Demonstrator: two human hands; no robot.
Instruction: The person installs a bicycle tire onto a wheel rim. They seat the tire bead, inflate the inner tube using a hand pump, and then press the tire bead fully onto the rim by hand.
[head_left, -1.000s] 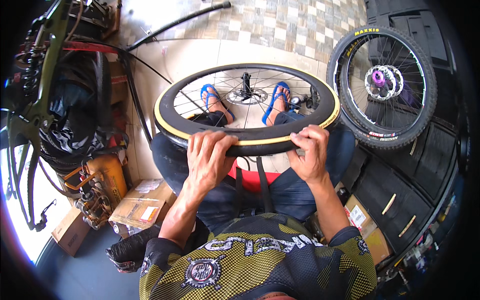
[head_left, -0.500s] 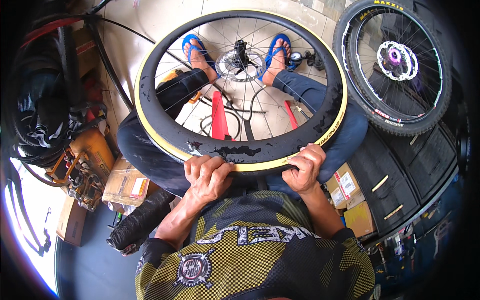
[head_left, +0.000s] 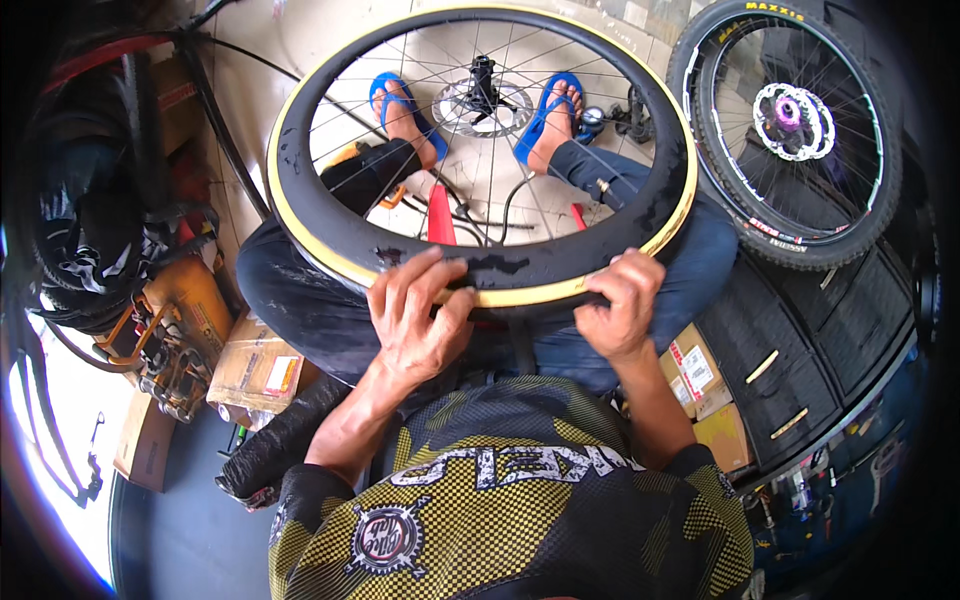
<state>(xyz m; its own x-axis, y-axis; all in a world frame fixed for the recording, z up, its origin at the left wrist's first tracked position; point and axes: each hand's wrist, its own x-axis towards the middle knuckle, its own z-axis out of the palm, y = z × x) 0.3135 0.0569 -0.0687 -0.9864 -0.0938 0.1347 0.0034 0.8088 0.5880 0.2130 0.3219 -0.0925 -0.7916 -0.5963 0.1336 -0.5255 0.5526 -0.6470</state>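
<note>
A bicycle wheel with a black tyre and tan sidewall (head_left: 520, 275) lies across my lap, its spokes and disc rotor hub (head_left: 478, 100) above my blue sandals. My left hand (head_left: 418, 318) presses flat on the near part of the tyre, fingers spread over the bead. A little to the right, my right hand (head_left: 618, 310) is curled around the tyre's near edge, gripping it. A red tool (head_left: 440, 215) shows through the spokes between my legs.
A second wheel with a knobby tyre and purple hub (head_left: 790, 125) leans at the upper right against stacked black tyres (head_left: 830, 340). Cardboard boxes (head_left: 255, 370) and an orange machine (head_left: 180, 320) sit to the left. More small boxes (head_left: 700, 385) lie right of my leg.
The wheel has come closer and tilted flatter over my lap. Both hands stayed on its near edge; my left hand spread flatter over the tyre.
</note>
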